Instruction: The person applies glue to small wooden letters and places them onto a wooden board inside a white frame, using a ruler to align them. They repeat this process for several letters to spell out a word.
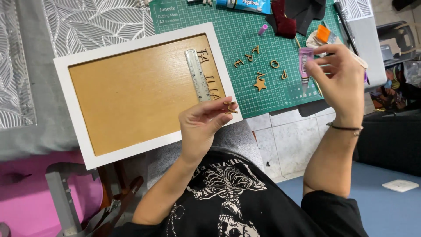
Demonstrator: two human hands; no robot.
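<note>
Not much packaging around here. The right hand is pinching a small lilac squeeze tube with a pale nozzle pointing down, held upright just left of its fingers. Well above the left hand, at the far top edge of the view, lies a blue and white glue box, long and flat, mostly cut off. Left of that box, up and away from both hands, the green cutting mat has a white printed label block in its corner. No screens or signs that I can make out.
</note>
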